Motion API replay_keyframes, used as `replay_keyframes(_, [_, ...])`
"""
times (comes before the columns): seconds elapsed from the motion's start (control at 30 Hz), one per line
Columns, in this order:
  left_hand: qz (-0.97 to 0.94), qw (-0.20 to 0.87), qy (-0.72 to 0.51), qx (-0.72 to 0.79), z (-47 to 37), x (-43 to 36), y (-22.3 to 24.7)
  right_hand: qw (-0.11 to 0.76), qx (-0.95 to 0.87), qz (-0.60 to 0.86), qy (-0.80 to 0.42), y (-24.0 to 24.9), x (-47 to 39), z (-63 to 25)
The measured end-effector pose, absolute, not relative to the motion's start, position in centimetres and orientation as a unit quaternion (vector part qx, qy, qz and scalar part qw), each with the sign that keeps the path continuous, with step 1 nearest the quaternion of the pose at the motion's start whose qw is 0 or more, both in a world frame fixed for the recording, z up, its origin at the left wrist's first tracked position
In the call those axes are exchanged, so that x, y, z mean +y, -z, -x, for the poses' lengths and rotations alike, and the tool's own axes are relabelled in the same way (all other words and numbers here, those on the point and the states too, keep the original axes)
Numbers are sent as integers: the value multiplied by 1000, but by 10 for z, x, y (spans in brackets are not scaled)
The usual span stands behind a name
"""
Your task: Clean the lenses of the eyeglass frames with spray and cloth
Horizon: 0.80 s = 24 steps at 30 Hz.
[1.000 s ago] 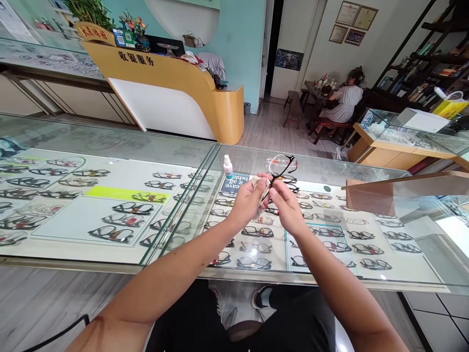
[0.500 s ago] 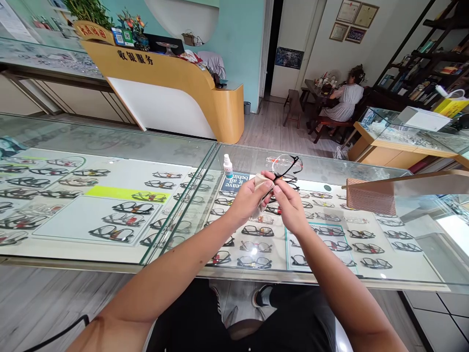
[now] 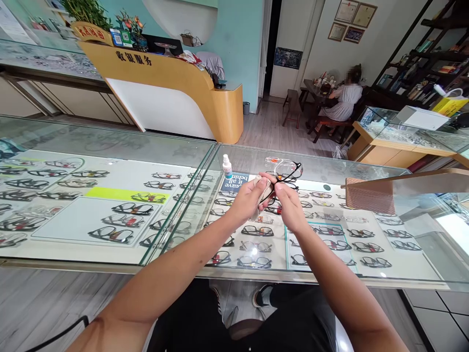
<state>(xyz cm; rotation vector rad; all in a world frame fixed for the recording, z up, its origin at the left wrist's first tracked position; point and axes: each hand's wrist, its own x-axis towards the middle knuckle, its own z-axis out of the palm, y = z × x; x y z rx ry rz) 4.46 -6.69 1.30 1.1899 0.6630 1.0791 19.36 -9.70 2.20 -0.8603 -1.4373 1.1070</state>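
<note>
Above the glass counter I hold a pair of black-framed eyeglasses (image 3: 293, 172) between my two hands. My left hand (image 3: 249, 196) is closed on a pale cloth (image 3: 264, 191), which is folded around the near part of the frame. My right hand (image 3: 289, 203) pinches the frame beside the cloth. One temple arm sticks up and away to the right of my fingers. The near lens is largely hidden by the cloth and fingers. Just left of my hands, a small white bottle (image 3: 227, 166) with a blue lower part stands upright on the glass.
Rows of eyeglasses (image 3: 257, 231) lie inside the glass display case (image 3: 164, 134). A wooden-framed stand (image 3: 370, 195) is on the counter to the right. Beyond it are a cashier desk (image 3: 157, 73) and a seated person (image 3: 344, 100) at a dark table.
The eyeglasses have turned a little in my hands, and their temple arm has swung lower and to the right. The cloth has shifted slightly along the frame. The bottle stays put.
</note>
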Motion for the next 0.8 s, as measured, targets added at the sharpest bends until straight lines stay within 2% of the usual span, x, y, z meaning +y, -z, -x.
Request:
replay_keyframes(0.23, [-545,698,-392,249,-36,-66,-19,553,-542,356,-523,-26,-94,-203])
replay_keyframes(0.47, [-530,639,-457,318,-39,-79,-23,537,-621,331,-465,-37,-109,-191])
replay_keyframes(0.7, [-540,695,-403,251,-38,-80,-25,562,-563,358,-490,-32,-108,-196])
replay_keyframes(0.8, [-533,674,-429,279,-41,-82,-19,548,-569,373,-487,-31,-109,-193])
